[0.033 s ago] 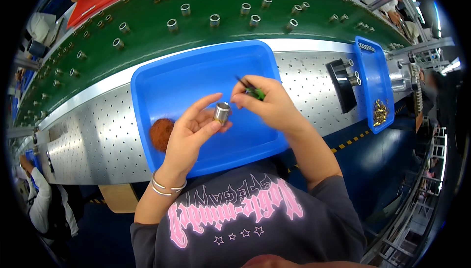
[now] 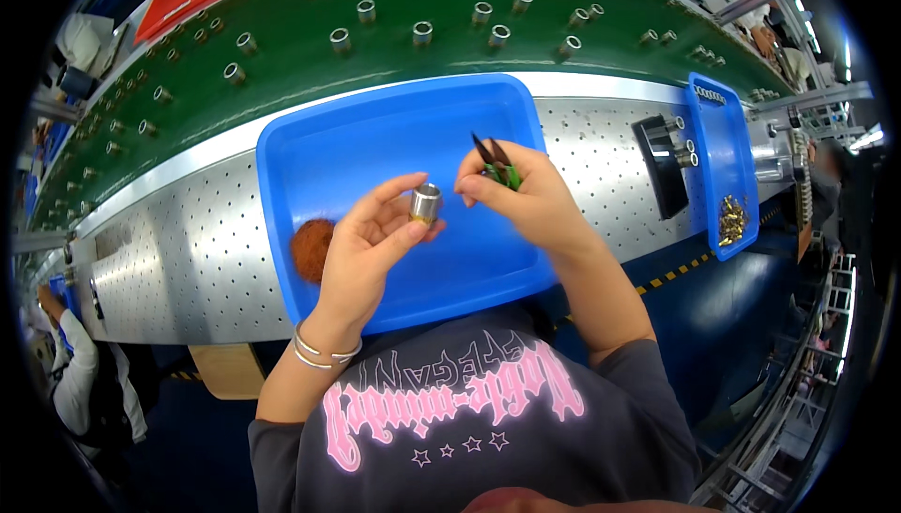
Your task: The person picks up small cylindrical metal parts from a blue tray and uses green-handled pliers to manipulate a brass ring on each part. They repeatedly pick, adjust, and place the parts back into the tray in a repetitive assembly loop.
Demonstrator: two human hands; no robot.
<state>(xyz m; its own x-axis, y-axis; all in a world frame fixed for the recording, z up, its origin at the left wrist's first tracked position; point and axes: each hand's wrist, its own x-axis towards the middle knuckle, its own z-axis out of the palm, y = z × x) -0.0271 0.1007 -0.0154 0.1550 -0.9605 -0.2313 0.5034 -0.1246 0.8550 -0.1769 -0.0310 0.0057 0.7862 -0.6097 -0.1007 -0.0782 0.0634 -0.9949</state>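
Note:
My left hand (image 2: 364, 239) holds a short silver metal sleeve (image 2: 426, 200) upright between thumb and fingers. Its open end faces up, and a brass-coloured band shows at the bottom. To the right of it, my right hand (image 2: 535, 201) is closed round small green-handled snips (image 2: 504, 173). Their dark blades point up and stand apart, clear of the sleeve. Both hands are above a large blue tray (image 2: 404, 319). A reddish-brown ball of fibrous material (image 2: 312, 250) lies at the tray's left side, beside my left wrist.
Beyond the tray runs a green conveyor belt (image 2: 291, 58) with many metal sleeves standing on it. A perforated metal bench (image 2: 178, 269) lies beneath. At right are a black stand (image 2: 662, 170) with sleeves and a narrow blue tray (image 2: 725, 248) with brass pieces (image 2: 732, 219). Other people work around.
My right hand has shifted slightly to the right with the snips, whose blades now show spread apart and point more upward. The left hand still holds the sleeve. The whole view has shifted slightly.

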